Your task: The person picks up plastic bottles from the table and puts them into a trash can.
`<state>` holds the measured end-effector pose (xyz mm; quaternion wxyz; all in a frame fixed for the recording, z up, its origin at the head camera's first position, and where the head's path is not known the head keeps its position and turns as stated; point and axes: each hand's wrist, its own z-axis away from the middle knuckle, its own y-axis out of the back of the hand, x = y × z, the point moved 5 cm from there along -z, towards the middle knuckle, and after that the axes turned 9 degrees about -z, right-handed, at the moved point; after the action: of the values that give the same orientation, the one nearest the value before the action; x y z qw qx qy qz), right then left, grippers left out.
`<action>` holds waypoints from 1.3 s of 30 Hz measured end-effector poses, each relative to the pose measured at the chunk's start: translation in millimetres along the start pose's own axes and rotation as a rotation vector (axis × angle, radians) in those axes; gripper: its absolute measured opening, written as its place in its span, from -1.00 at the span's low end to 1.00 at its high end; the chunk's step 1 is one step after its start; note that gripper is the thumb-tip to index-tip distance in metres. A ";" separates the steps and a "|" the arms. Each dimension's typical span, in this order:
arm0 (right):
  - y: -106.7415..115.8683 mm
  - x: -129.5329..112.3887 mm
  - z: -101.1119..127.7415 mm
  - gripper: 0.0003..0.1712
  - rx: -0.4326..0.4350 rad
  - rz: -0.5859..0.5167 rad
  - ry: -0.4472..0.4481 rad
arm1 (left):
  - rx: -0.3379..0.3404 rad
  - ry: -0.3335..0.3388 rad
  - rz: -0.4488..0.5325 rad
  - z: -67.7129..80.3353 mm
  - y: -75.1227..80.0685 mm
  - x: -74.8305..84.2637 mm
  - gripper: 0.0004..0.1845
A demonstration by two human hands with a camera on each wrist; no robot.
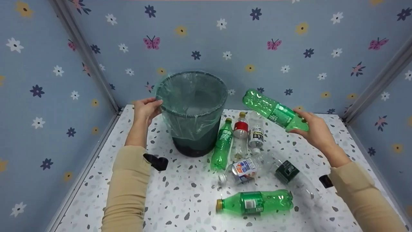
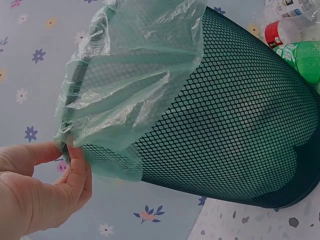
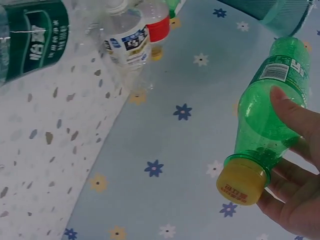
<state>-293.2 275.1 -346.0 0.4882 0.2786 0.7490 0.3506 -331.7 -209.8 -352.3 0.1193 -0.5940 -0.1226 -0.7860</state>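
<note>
The left hand [image 1: 145,109] pinches the rim of the bag-lined mesh bin [image 1: 193,112] at frame centre; nothing shows inside it. Right hand [image 1: 313,127] fingers curl round a green bottle [image 1: 273,110], raised centre-right above the desk [image 1: 180,199].

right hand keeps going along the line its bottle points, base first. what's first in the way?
Probably the bin: the green bottle in the right hand aims its base up-left at the bin's lined rim, with open air between. Depth is uncertain; it could pass behind.
</note>
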 end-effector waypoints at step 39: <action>-28.9 -161.1 -103.9 -0.20 -0.238 0.103 0.127 | 0.018 0.042 0.016 -4.6 -0.3 -3.5 -0.56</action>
<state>-332.3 109.1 -254.0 0.4506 0.2340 0.7163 0.4786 -335.1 -211.0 -356.9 0.1335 -0.5774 -0.1222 -0.7962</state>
